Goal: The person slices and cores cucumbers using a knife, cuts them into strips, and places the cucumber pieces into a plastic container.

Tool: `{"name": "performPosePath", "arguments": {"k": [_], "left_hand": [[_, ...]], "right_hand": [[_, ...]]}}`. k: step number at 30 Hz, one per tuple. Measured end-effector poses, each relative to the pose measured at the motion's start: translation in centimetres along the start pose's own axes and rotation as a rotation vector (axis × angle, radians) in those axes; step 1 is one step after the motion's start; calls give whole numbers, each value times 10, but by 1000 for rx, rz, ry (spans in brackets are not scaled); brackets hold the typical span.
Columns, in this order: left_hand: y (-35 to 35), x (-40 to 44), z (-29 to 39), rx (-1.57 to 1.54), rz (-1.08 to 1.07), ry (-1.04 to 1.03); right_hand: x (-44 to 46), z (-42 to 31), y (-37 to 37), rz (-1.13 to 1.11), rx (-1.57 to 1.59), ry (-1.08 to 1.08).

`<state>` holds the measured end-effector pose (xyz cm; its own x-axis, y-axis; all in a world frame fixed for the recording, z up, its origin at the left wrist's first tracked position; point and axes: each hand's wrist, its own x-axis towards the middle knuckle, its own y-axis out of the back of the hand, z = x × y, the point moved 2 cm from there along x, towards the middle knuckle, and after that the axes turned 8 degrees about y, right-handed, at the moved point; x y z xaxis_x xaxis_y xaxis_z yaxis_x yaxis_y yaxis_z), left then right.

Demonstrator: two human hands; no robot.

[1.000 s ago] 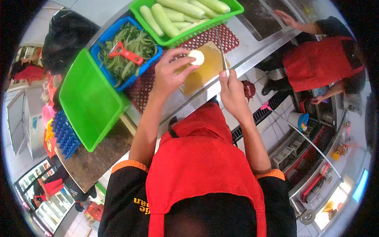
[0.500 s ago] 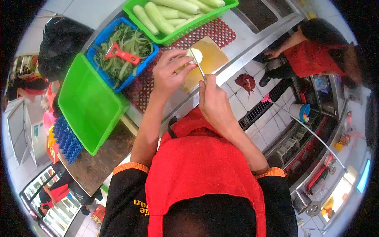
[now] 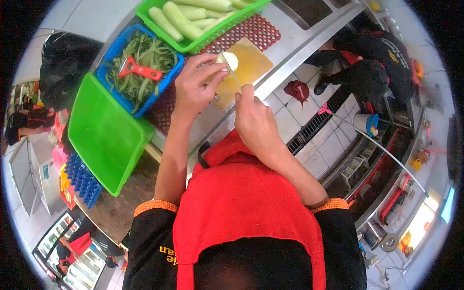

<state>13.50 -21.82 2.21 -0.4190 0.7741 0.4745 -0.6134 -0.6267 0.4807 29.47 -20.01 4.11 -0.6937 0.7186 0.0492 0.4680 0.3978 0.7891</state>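
Pinching a pale round piece (image 3: 232, 60) between the thumb and fingers of the left hand (image 3: 199, 82), over a yellow cutting board (image 3: 251, 63). Gripping a knife (image 3: 235, 77) with the right hand (image 3: 257, 121) closed around its handle end, slanting the blade across the piece. Working at a metal table (image 3: 289, 38), with a red perforated mat (image 3: 261, 30) showing beside the board. Facing a green basket (image 3: 210, 36) of peeled pale-green vegetables (image 3: 182, 20) just beyond. Having to the left a blue basket (image 3: 175, 65) of green peelings (image 3: 162, 55), with a red peeler (image 3: 145, 71) lying on top, and, farther left, a green tub (image 3: 104, 135). Wearing a red apron (image 3: 246, 203) over a black shirt (image 3: 338, 246).
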Motion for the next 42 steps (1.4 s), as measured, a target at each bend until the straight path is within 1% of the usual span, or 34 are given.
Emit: {"name": "performPosePath", "arguments": {"k": [1,4,5,7,11,13,14,16,18,19,20,22,23,25,28,30,31,34,35,36,38,40,42], "left_hand": [[0,0,0,-4,0,2],[-3,-3,2,-15,-41,-42],[-5,-4,0,-15,-27,-53],[-8,-5,0,-21,-20,-70],[-6,-4,-1,11,54,-43],[-3,-3,-2,44,70,-43],[-1,-2,-1,48,72,-8],[1,-1,-2,47,59,21],[5,5,-8,58,74,33],[6,8,-7,51,18,10],[5,7,-6,54,25,1],[-1,5,-1,29,9,-28],[-2,6,-1,0,22,1],[-3,6,3,-13,-10,14],[-4,6,7,3,-22,17],[-8,3,7,32,-13,-38],[-10,1,10,-7,5,-2],[-10,0,9,27,16,-41],[-8,1,10,62,37,-26],[-8,-2,10,53,22,-31],[-9,-2,9,82,18,-42],[-7,2,17,81,-5,-13],[-3,17,26,13,-111,102]], "right_hand": [[1,-1,2,-36,-24,-13],[7,0,9,-49,-16,-3],[10,2,8,-48,-15,-7],[15,4,7,-32,9,63],[8,1,9,-53,5,58],[1,1,9,-115,73,-35],[5,3,5,-114,77,-37],[12,6,-2,-36,63,94],[11,4,-1,-33,41,100],[14,1,1,-29,22,116],[15,-1,6,-21,21,126],[12,-3,16,-145,20,-69],[17,-3,15,-139,24,-75],[26,0,16,-74,-14,67],[33,-2,15,-91,19,-15],[22,2,16,-86,40,-32],[18,3,16,-95,64,-50],[14,2,18,-122,43,-71],[14,5,10,-120,50,-88],[20,12,-2,-95,78,-74],[29,16,-4,-51,97,-49],[28,13,-5,-80,86,-42],[29,10,-4,-88,77,-48]]}}
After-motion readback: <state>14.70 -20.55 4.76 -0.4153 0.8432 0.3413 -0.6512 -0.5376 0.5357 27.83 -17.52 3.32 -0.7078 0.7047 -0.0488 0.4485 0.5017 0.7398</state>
